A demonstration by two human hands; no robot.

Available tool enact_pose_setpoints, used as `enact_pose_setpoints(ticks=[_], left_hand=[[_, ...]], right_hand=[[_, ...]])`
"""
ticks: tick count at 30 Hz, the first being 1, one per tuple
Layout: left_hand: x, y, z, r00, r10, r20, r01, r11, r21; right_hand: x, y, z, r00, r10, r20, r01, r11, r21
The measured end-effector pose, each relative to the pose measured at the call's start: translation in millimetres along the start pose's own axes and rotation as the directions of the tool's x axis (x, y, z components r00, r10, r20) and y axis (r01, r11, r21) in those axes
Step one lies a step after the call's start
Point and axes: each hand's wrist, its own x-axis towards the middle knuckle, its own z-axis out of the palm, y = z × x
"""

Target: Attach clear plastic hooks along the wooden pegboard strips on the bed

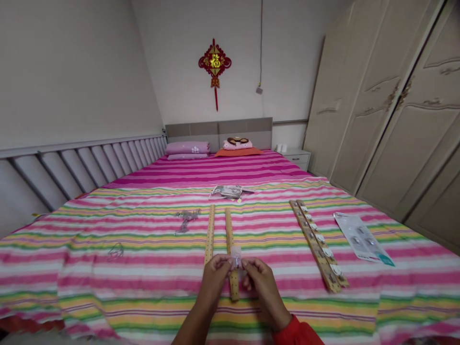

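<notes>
My left hand (216,272) and my right hand (261,275) meet at the front middle of the bed, fingertips pinched on opposite sides of what looks like a clear adhesive hook (236,258), a small see-through square with a shiny metal bit. Directly beneath it lies a narrow wooden strip (234,286) with a row of dark holes or dots. Just left of that strip, a second wooden strip (211,225) runs roughly parallel, its near end partly behind my left hand. Whether the clear piece touches the strip, I cannot tell.
To the right lie two wooden strips (316,247) carrying several white and clear hooks, beside a clear blister package (362,238). Small clear packets (187,219) and a thin wire-like bundle (117,250) are on the left. Farther back sits a pile of packaged items (230,192).
</notes>
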Motion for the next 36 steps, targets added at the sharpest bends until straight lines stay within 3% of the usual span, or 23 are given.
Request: enact_pose_setpoints(ticks=[7, 12, 22, 28, 36], left_hand=[[5.7, -11.5, -5.7, 0.998, -0.056, -0.011, 0.056, 0.998, -0.007], [8.0, -17.5, -6.9, 0.997, -0.07, -0.044, 0.072, 0.996, 0.051], [-2.6, -42.4, -15.2, 0.995, 0.088, -0.042, -0.069, 0.939, 0.338], [-8.2, -54.4, -17.6, 0.994, 0.094, -0.05, -0.064, 0.902, 0.428], [-11.7, -51.2, -15.2, 0.991, 0.104, -0.087, -0.041, 0.841, 0.539]], right_hand=[[7.5, -3.5, 2.4, 1.0, -0.026, -0.007, 0.026, 0.999, -0.019], [9.5, -2.5, 3.0, 0.999, 0.03, -0.016, -0.031, 1.0, -0.008], [1.6, 21.8, -4.2, 0.99, 0.136, -0.031, -0.137, 0.99, -0.033], [-0.1, 30.0, -5.9, 0.988, 0.148, -0.05, -0.15, 0.988, -0.042], [-0.5, 38.1, -7.1, 0.992, 0.115, -0.058, -0.119, 0.991, -0.059]])
